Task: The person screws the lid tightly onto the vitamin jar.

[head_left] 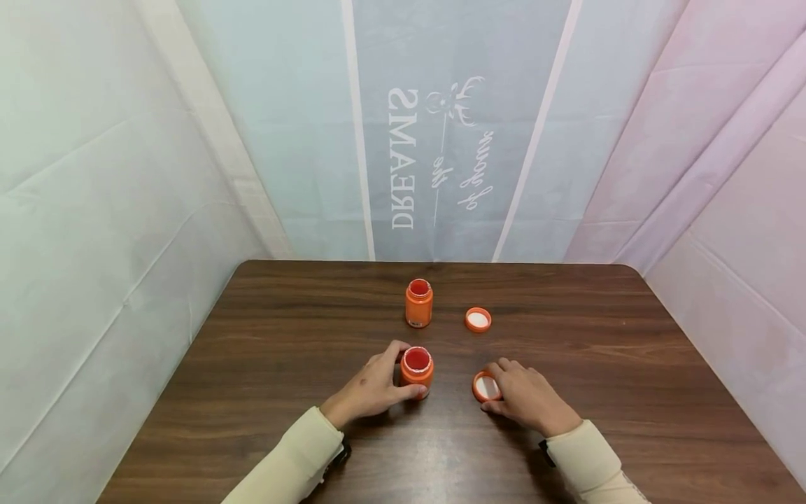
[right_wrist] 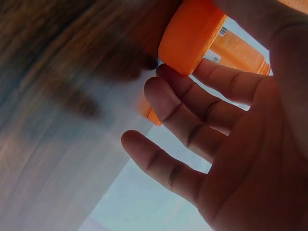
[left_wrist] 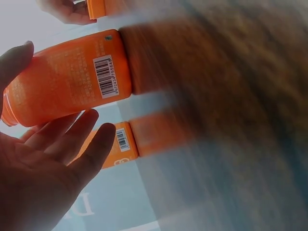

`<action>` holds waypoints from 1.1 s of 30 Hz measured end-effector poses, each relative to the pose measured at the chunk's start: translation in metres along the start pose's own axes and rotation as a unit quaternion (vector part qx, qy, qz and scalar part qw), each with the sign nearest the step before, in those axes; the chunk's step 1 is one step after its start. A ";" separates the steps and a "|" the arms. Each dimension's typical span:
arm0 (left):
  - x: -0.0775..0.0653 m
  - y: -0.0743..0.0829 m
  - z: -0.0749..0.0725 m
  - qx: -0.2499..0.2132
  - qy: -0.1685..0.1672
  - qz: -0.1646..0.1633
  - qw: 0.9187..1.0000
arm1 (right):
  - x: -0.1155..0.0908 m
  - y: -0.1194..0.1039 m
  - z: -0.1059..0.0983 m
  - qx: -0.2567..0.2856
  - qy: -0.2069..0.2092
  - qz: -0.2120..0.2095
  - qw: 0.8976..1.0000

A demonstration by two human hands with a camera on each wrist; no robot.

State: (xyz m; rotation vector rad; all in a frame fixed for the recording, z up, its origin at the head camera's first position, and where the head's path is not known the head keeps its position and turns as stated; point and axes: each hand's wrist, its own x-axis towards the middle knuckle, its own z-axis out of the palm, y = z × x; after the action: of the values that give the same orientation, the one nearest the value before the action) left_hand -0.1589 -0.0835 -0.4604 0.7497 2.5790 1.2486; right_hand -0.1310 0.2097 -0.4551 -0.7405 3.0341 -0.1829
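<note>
My left hand [head_left: 373,386] grips an orange plastic bottle [head_left: 415,381], thumb across the near side and fingers behind it. The bottle stands upright on the table with its mouth uncovered; its barcode label [left_wrist: 105,76] shows in the left wrist view. To the right, my right hand [head_left: 527,396] pinches the rim of an orange screw lid [right_wrist: 190,41] between thumb and fingers. White lining inside that lid faces up in the head view. Its other fingers [right_wrist: 159,161] spread out loosely past the lid.
Behind the held bottle stands a second uncapped orange bottle [head_left: 418,306]. A second orange lid [head_left: 478,320], white inside up, lies to its right. The brown wooden table [head_left: 302,308] ends at printed fabric [head_left: 315,140] at the back, with pale fabric at both sides.
</note>
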 end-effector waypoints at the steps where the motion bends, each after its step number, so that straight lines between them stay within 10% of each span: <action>1: 0.001 0.000 0.000 -0.008 -0.005 -0.002 1.000 | 0.000 0.000 0.000 0.001 -0.001 0.001 1.000; 33: -0.001 -0.002 0.009 -0.025 -0.015 0.032 0.999 | 0.002 -0.002 0.004 0.064 0.032 0.020 0.997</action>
State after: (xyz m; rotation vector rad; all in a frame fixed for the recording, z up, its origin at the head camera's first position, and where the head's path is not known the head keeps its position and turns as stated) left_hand -0.1553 -0.0788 -0.4679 0.8414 2.5094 1.3044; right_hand -0.1320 0.2068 -0.4588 -0.6777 3.0582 -0.4036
